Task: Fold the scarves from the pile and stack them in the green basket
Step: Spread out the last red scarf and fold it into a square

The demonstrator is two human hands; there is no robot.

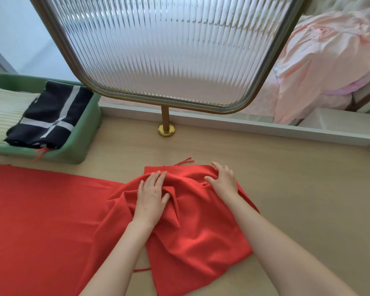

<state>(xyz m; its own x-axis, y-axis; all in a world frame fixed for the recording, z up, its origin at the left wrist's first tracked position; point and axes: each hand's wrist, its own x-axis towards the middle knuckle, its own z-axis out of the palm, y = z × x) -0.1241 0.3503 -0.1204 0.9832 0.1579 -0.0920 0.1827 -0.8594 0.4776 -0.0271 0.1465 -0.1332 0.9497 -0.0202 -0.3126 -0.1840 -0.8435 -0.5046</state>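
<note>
- Head view: both hands lie on a red scarf (197, 231) spread across a pale wooden surface (297, 167).
- The left hand (151, 195) rests flat on a bunched ridge of the cloth, fingers straight and close together, thumb out to the side, gripping nothing.
- The right hand (222, 180) presses on the far right corner of the folded part, fingers spread and slightly bent; whether they pinch any cloth I cannot tell.
- Under and nearer than the hands the scarf is doubled and creased; its long flat remainder runs off to the left of the left hand.
- Thin red fringe strands (184, 161) poke out just beyond the fingertips.
- Well to the left of and beyond the left hand sits the green basket (81, 150), holding a dark scarf with pale stripes (51, 112) beside a cream ribbed knit (2, 112).
- Beyond both hands a brass post (166, 122) carries a ribbed glass panel (169, 50).
- Past the right hand, beyond a white ledge (244, 124), lies pink bedding (320, 67).
</note>
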